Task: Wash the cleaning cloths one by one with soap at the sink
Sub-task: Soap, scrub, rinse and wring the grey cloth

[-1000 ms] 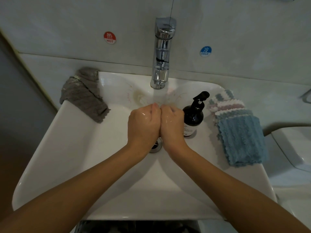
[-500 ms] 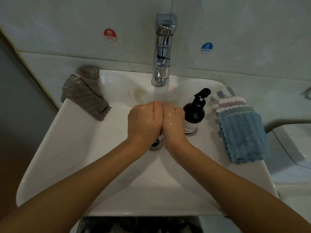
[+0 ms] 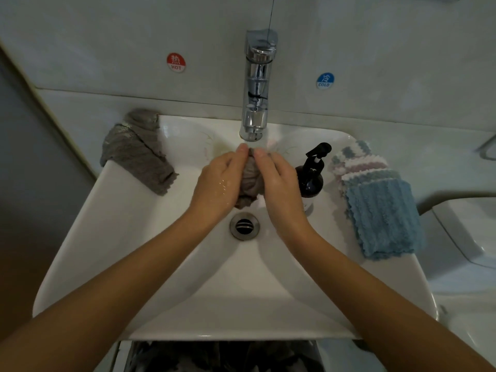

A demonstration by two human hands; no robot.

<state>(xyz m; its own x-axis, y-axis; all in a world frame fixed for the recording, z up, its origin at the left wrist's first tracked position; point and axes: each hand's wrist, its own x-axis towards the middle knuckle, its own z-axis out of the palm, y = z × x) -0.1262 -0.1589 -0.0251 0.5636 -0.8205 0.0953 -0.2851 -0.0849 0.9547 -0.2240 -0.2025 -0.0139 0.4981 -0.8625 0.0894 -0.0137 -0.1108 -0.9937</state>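
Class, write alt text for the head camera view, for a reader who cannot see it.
Two wet hands, left hand and right hand, squeeze a bunched grey cloth between them under the chrome tap, over a white sink. Another grey cloth drapes the sink's back left corner; a dark soap pump bottle and stacked blue cloths sit right.

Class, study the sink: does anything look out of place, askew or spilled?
Only mildly: the grey cloth hangs crumpled over the sink's back left corner, half off it, while the stacked cloths on the right lie flat. Nothing looks spilled or damaged.
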